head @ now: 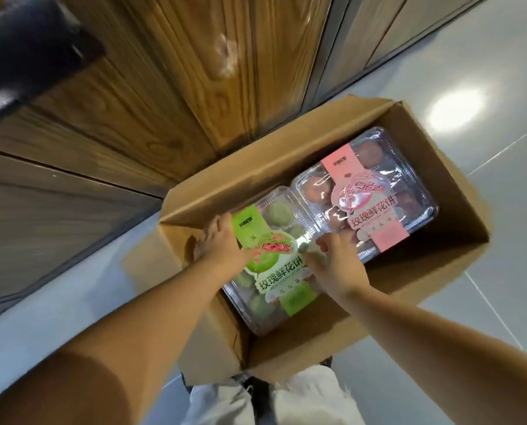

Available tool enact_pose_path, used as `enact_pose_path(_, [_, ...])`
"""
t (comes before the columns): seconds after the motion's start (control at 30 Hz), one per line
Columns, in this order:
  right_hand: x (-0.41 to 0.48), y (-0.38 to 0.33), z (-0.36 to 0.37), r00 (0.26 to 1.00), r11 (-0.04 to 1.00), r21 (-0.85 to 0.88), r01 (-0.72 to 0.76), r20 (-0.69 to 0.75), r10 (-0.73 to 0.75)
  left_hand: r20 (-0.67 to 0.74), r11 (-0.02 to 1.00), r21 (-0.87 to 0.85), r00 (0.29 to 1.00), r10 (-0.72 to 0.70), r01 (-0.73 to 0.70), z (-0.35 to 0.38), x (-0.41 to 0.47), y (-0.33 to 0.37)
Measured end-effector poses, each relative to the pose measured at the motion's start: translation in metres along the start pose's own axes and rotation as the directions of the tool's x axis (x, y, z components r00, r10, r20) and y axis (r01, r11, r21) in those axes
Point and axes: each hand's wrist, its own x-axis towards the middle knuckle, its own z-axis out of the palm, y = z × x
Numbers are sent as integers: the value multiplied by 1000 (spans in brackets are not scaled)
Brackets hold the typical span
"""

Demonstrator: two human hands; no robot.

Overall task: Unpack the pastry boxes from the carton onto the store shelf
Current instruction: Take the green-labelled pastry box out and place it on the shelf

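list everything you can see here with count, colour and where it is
carton: one, brown cardboard, open, on the floor by the wooden panel
green-label pastry box: one, clear plastic with green band, near end of the carton
pink-label pastry box: one, clear plastic with pink band, far end of the carton, beside the green one
wooden panel: one, brown wood grain, upper left behind the carton
floor: pale grey tiles, with a light glare at right
trousers: pale, bottom centre
left hand: on the green box's left edge
right hand: on the green box's right edge
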Motion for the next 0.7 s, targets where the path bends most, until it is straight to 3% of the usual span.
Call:
enact_pose_path(0.13, [1, 8, 12, 998, 1000, -3, 23, -59, -23, -79, 995, 97, 997, 21, -14, 4, 7, -3])
enact_pose_path(0.33, [-5, 8, 3, 991, 984, 163, -66, -101, 83, -98, 990, -36, 986, 132, -136, -17, -2, -11])
enact_pose_path(0.43, [-7, 4, -6, 976, 964, 228, -136, -138, 170, 7, 949, -208, 970, 243, -237, -23, -20, -9])
enact_pose_path(0.57, [-19, 1, -16, 967, 929, 269, -253, 75, 242, 94, 868, -402, 930, 354, -290, -15, -54, -18])
enact_pose_path(0.7, [-47, -4, -30, 953, 880, 368, -301, 127, 273, 47, 851, -388, 915, 401, -353, -12, -87, -37])
